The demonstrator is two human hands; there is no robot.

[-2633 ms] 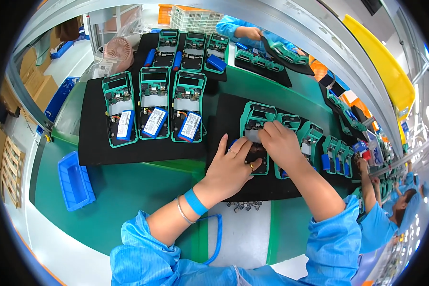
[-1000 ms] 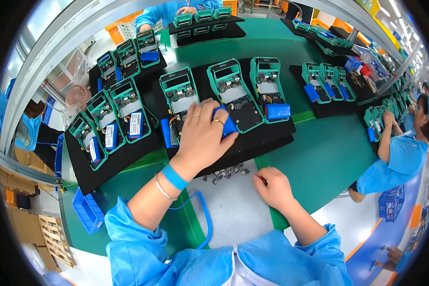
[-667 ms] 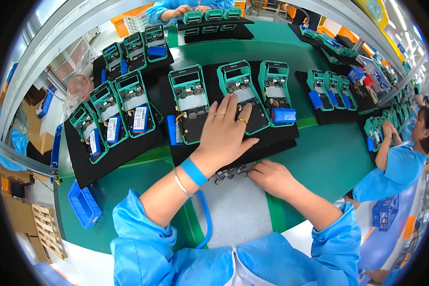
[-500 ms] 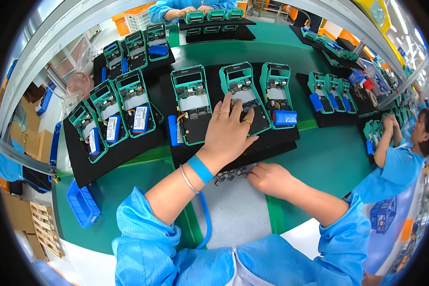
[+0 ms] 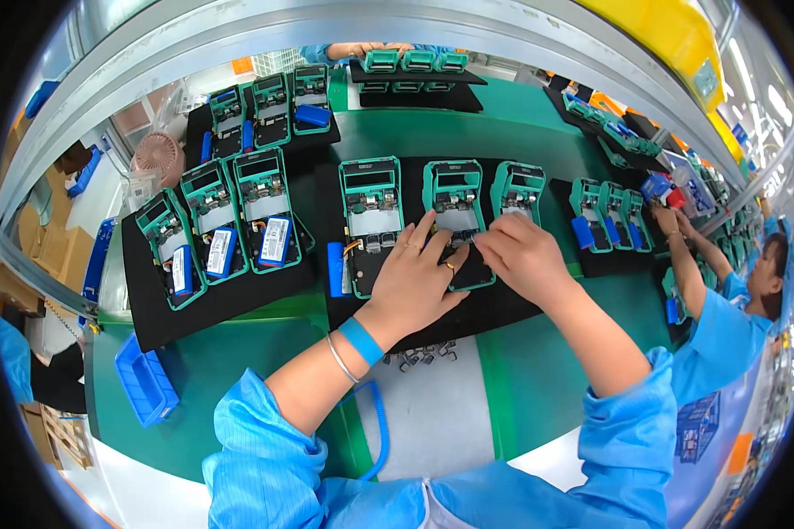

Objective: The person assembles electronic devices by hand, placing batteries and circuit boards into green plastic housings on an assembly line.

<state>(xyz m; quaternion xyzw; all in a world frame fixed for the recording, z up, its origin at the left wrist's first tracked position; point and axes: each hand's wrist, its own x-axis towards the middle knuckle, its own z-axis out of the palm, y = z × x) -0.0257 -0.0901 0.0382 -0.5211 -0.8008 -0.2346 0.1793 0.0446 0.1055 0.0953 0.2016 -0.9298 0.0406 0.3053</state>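
Observation:
Three green device housings with exposed inner parts lie in a row on a black board (image 5: pixel 494 307). My left hand (image 5: pixel 412 278), fingers spread, rests on the lower part of the middle housing (image 5: pixel 453 175). Bent over that same housing's right side is my right hand (image 5: pixel 529 257), thumb and fingers pinched together at its inner parts; whatever they hold is too small to make out. To the left, another housing (image 5: pixel 370 181) has a blue battery pack (image 5: pixel 336 269) beside it on wires. The right housing (image 5: pixel 519 180) is partly covered by my right hand.
Small dark metallic pieces (image 5: pixel 423 354) lie on a grey mat (image 5: pixel 432 414) near me. More housings with batteries stand on boards at left and right. A blue bin (image 5: pixel 146 379) sits at front left. A co-worker (image 5: pixel 723 309) reaches in at right; a metal frame spans overhead.
My right hand has moved up from the small pieces on the mat to the middle housing. My left hand stays on that housing. The view has shifted slightly.

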